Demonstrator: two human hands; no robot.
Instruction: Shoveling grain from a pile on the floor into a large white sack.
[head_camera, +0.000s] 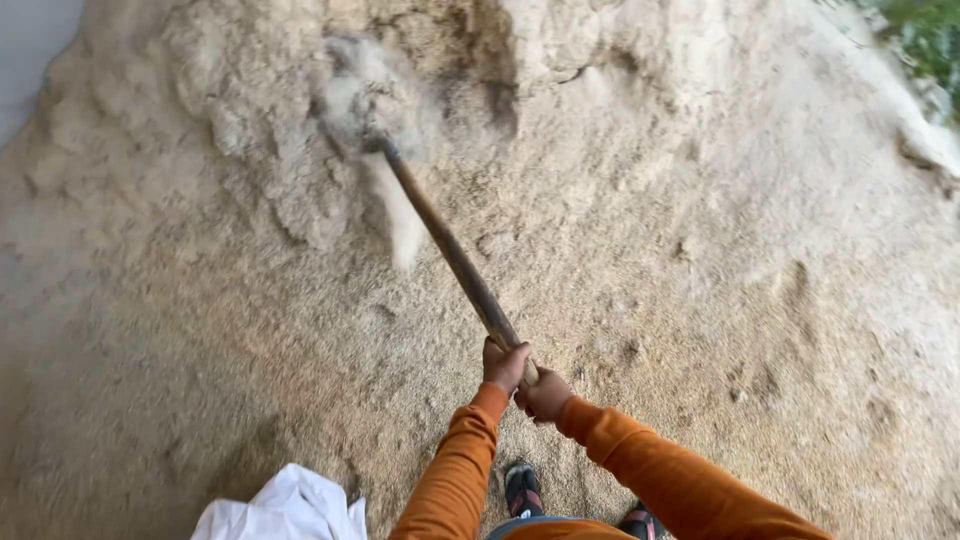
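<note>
Both hands grip the near end of a long brown wooden handle (450, 250). My left hand (503, 365) sits slightly higher on it, my right hand (546, 394) just below, the two touching. Orange sleeves cover both arms. The handle runs up and left to a tool head (365, 110), which is blurred and wrapped in flying pale sand. A streak of sand falls below the head. The head's shape cannot be made out. All around lies a large heap of pale sand (700, 230).
The sand rises in clumps at the top of the view. A white cloth or sack (285, 508) lies at the bottom left. My feet in dark sandals (523, 488) stand on the sand. Green plants (930, 35) show at the top right, a grey surface (30, 40) at top left.
</note>
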